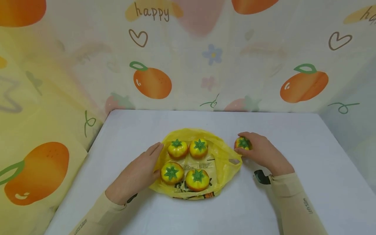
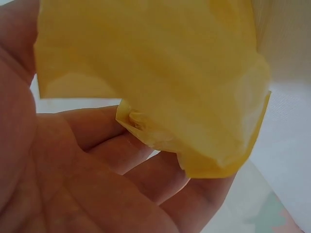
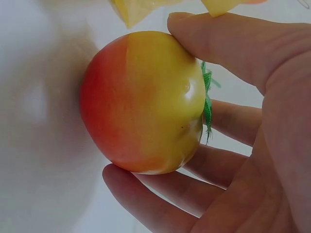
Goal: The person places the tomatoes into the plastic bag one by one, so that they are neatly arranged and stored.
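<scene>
My right hand (image 1: pixel 262 150) holds a yellow-and-red toy tomato (image 1: pixel 243 143) with a green fabric leaf, at the right side of a yellow plastic bag (image 1: pixel 224 156). In the right wrist view, thumb and fingers curl round the tomato (image 3: pixel 143 102), which is close to the white surface. My left hand (image 1: pixel 136 174) touches the bag's left edge, its thumb and fingers spread apart. Up close in the left wrist view, the bag (image 2: pixel 160 73) lies against its fingers. Several similar toy tomatoes (image 1: pixel 177 150) sit in the bag, leaves upward.
The bag lies on a white-covered table (image 1: pixel 235 209). Behind and to the left hangs a fabric backdrop (image 1: pixel 188 65) printed with oranges, hearts and flowers. A dark wrist device (image 1: pixel 262 177) is strapped under the right wrist. The bag's right handle has a hole near the right thumb.
</scene>
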Tool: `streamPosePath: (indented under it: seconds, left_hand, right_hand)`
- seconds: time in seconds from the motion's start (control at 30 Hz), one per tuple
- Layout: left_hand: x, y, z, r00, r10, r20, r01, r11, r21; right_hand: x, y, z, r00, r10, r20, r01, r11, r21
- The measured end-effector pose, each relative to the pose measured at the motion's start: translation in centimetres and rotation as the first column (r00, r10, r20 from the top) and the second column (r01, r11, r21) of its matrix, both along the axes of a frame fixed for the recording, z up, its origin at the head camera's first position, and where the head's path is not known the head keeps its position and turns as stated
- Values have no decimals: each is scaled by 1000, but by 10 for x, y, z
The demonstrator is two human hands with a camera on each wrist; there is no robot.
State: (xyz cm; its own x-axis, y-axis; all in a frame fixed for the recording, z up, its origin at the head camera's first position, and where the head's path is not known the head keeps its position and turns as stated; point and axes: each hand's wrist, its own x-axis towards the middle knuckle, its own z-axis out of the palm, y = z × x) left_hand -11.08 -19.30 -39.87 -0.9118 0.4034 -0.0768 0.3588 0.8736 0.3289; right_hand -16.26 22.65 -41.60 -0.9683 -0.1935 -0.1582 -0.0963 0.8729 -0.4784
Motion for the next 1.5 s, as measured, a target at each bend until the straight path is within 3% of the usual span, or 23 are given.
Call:
streamPosePath:
  seconds: [0.13,0.4,0.93,1.27,1.5]
  left_hand:
    - [0,0,-2,1000,1,3,-1,1000,5]
    - [0,0,1,1000,-7,-25,7,1000,11]
    - [0,0,-3,1000,-1,-18,2,1000,19]
    - [1,0,-4,1000,1,-11,-1,1000,10]
    - [2,-1,-2,1000,2,-4,-2,1000,3]
  right_hand:
    - [1,3,5,1000,-9,-18,10,1000,7]
    - [11,6,28,998,-30,-57,31,999,12]
    - [38,-15,61,975,52,-214,-60,998,-30]
    - [45,-44,58,947,173,-269,-199,977,-72]
    - [45,-63,50,953,225,-201,-247,964,-93]
